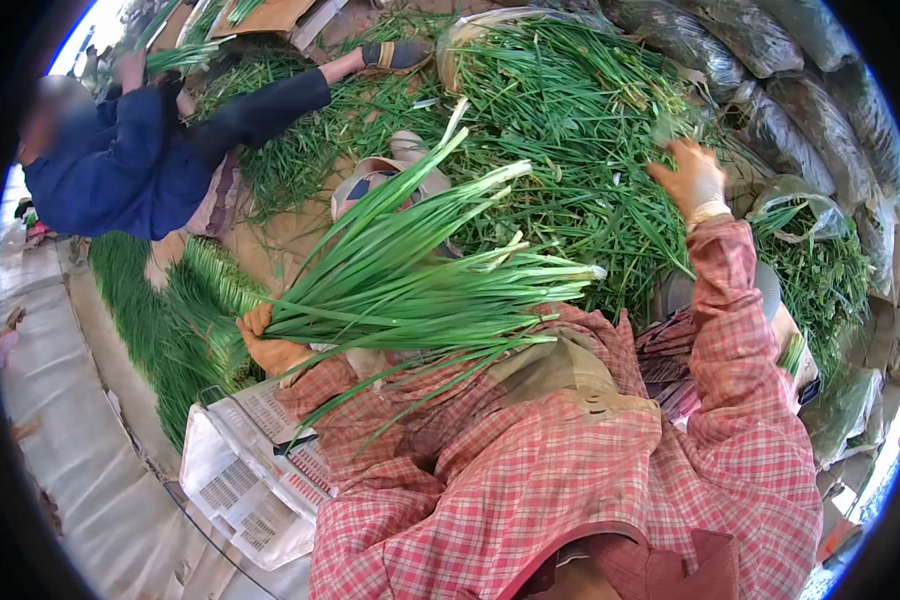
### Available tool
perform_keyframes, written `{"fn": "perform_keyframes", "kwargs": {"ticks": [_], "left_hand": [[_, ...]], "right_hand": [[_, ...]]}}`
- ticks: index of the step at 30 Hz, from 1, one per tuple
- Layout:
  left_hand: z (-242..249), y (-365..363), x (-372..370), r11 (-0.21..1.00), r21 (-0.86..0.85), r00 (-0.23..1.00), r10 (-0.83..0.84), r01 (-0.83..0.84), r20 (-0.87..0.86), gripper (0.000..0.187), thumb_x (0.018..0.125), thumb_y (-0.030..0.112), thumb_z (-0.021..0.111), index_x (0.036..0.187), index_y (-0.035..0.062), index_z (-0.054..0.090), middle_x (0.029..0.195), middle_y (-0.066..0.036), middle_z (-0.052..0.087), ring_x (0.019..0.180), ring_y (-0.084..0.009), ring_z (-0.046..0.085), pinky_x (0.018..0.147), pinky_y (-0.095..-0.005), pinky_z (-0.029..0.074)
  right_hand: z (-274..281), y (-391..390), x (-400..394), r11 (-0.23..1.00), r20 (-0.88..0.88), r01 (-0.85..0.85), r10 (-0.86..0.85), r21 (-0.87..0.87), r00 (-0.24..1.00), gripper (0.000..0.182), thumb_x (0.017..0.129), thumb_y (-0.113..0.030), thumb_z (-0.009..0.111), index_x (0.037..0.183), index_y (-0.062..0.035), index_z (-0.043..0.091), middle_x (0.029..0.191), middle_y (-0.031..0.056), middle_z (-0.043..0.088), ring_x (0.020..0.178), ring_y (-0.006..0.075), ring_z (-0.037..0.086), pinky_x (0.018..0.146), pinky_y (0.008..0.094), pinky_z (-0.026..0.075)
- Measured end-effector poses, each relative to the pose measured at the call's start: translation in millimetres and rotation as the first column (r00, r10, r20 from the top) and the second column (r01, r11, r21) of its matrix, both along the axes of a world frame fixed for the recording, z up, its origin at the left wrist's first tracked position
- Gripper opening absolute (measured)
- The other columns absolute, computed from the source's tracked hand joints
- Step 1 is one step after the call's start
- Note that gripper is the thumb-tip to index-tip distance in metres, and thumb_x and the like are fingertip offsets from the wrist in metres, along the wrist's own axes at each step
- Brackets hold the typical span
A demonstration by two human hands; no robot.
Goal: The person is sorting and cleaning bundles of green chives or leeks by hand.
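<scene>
My left hand (pixel 273 343) is closed round the leafy end of a bunch of long green chives (pixel 410 290). The bunch lies across above my lap, its pale root ends pointing to the right and away from me. My right hand (pixel 694 178) reaches out over a large heap of loose chives (pixel 570 120), fingers spread, with nothing seen in them. The heap lies in front of me and to the right, on a plastic sheet whose edge shows at its far side.
At the far left another person (pixel 120 170) in dark blue sits with a leg stretched out, holding chives. Neatly laid chives (pixel 160 320) lie at the left. A white printed sack (pixel 255 480) is by my left arm. Filled plastic bags (pixel 790 110) line the right side.
</scene>
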State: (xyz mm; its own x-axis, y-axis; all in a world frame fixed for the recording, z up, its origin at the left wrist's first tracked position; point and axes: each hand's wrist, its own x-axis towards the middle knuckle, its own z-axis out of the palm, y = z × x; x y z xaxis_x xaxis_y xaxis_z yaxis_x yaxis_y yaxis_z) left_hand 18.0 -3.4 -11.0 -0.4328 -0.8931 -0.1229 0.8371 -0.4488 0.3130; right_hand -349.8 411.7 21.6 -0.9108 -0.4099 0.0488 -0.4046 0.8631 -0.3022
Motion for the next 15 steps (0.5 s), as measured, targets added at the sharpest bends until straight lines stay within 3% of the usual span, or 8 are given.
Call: {"fn": "perform_keyframes", "kwargs": {"ticks": [1,3,5,8,9,11,14,15], "left_hand": [[3.3,1.7,-2.9,1.000,0.006,1.000,-0.010,0.011,-0.020,0.035,0.093,0.019,0.036,0.059,0.0155,0.029,0.052,0.006,0.025,0.050,-0.0094,0.026,0.055,-0.0243,0.025],[-11.2,-8.8,0.4,0.992,-0.088,0.987,-0.100,0.089,-0.126,0.034,0.093,0.019,0.034,0.059,0.0156,0.030,0.053,0.006,0.028,0.051,-0.0098,0.029,0.061,-0.0259,0.027],[-52.9,-46.7,20.0,0.931,-0.305,0.921,-0.286,0.202,-0.263,0.034,0.093,0.020,0.030,0.060,0.0156,0.031,0.055,0.005,0.031,0.054,-0.0116,0.034,0.074,-0.0301,0.031],[-33.6,-30.0,6.8,0.970,-0.237,0.998,-0.061,0.054,-0.023,0.033,0.091,0.017,0.033,0.058,0.0162,0.031,0.053,0.007,0.030,0.050,-0.0087,0.033,0.063,-0.0257,0.029],[-24.8,-20.0,0.9,0.975,-0.220,0.998,0.018,-0.004,0.061,0.033,0.090,0.016,0.034,0.058,0.0164,0.031,0.052,0.007,0.030,0.049,-0.0078,0.032,0.059,-0.0242,0.028],[-11.7,-8.4,-6.4,0.973,-0.197,0.959,0.165,-0.119,0.233,0.033,0.089,0.014,0.037,0.057,0.0168,0.031,0.050,0.008,0.030,0.046,-0.0058,0.031,0.052,-0.0212,0.027],[-3.8,-9.3,-13.3,0.955,-0.152,0.936,-0.282,0.254,-0.211,0.031,0.089,0.014,0.036,0.059,0.0164,0.030,0.051,0.007,0.030,0.046,-0.0065,0.031,0.053,-0.0218,0.028],[-6.5,-13.0,-14.2,0.977,-0.082,0.966,-0.207,0.197,-0.153,0.030,0.088,0.014,0.036,0.060,0.0161,0.030,0.053,0.007,0.032,0.048,-0.0067,0.031,0.054,-0.0222,0.028]], "right_hand": [[4.9,-16.0,9.0,0.987,-0.167,-0.136,0.121,-0.082,0.979,0.031,0.075,-0.030,0.062,0.098,-0.0087,0.063,0.099,0.0112,0.062,0.095,0.0271,0.057,0.082,0.0358,0.043],[15.5,-61.6,21.8,0.858,0.094,-0.294,0.364,-0.421,0.927,0.031,0.075,-0.033,0.063,0.093,-0.0075,0.064,0.092,0.0109,0.064,0.089,0.0235,0.059,0.081,0.0329,0.044],[22.0,-96.4,41.7,0.780,0.528,-0.109,0.511,-0.616,0.678,0.031,0.075,-0.033,0.065,0.088,-0.0050,0.065,0.081,0.0084,0.063,0.077,0.0175,0.058,0.074,0.0303,0.044],[-7.9,-112.5,37.4,0.778,0.634,-0.081,0.563,-0.623,0.531,0.029,0.074,-0.031,0.068,0.082,-0.0030,0.064,0.067,0.0025,0.058,0.066,0.0109,0.047,0.061,0.0274,0.040],[-2.0,-109.5,34.2,0.791,0.673,-0.139,0.586,-0.595,0.452,0.027,0.073,-0.028,0.071,0.080,-0.0036,0.064,0.067,0.0008,0.057,0.066,0.0097,0.047,0.062,0.0263,0.039],[8.2,-100.3,44.3,0.740,0.701,-0.035,0.651,-0.672,0.291,0.024,0.071,-0.025,0.072,0.078,-0.0039,0.064,0.066,-0.0005,0.056,0.066,0.0089,0.047,0.064,0.0251,0.038],[17.2,-87.2,50.7,0.759,0.752,-0.161,0.649,-0.631,0.118,0.022,0.071,-0.022,0.072,0.077,-0.0028,0.064,0.066,-0.0016,0.057,0.066,0.0074,0.049,0.064,0.0242,0.038],[21.0,-82.8,53.8,0.757,0.763,-0.199,0.643,-0.622,0.063,0.022,0.071,-0.021,0.072,0.078,-0.0025,0.064,0.066,-0.0015,0.057,0.065,0.0072,0.049,0.062,0.0241,0.039]]}}
